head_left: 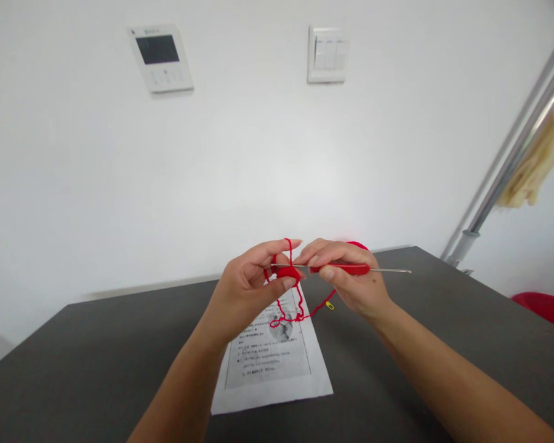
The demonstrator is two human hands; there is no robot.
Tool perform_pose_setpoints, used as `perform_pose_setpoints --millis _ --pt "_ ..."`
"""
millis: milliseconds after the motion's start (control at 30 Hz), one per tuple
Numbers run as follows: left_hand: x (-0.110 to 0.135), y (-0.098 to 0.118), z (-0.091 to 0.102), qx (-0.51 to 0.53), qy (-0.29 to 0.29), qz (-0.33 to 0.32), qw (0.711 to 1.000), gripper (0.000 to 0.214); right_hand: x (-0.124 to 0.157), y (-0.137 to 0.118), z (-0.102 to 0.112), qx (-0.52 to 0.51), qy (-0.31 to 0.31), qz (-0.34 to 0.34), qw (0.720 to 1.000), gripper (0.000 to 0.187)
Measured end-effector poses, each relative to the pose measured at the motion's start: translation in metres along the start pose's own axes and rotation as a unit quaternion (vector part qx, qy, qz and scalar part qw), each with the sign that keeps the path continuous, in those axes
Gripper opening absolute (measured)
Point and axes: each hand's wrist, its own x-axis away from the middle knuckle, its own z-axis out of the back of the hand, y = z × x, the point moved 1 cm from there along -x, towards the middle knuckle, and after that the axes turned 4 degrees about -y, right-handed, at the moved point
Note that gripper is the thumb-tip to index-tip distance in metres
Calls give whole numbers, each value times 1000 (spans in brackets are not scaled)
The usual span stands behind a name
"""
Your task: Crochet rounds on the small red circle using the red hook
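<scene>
My left hand pinches a small piece of red crochet work between thumb and fingers. Red yarn loops over its raised index finger and hangs down below the piece. In my right hand is a crochet hook with a red handle and a metal shaft at both ends. The hook lies nearly level, its left shaft reaching across to the crochet work and the yarn. Whether the tip is inside a stitch, I cannot tell. Behind my right hand, part of a red yarn ball shows.
Beneath my hands a printed sheet lies on the dark grey table. A yellow stitch marker lies right of the sheet. The white wall behind carries an intercom panel and a switch. A metal pole stands at the right.
</scene>
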Motion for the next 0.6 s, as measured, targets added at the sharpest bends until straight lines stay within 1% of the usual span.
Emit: perform_pose_setpoints --millis 67,200,333,467,600 --pt "0 0 0 10 -9 7 1000 40 0 -1 0 5 -11 12 1000 9" --pt "-1 3 -1 29 -5 19 999 39 0 -3 0 19 -34 32 999 15" --pt "-1 4 -2 37 -6 20 999 41 0 -6 -1 31 -45 46 997 17" --pt "0 0 -2 31 -2 9 999 45 0 -7 0 47 -58 44 996 15" --pt "1 -2 0 24 -19 -2 1000 51 0 -6 0 64 -57 62 994 12"
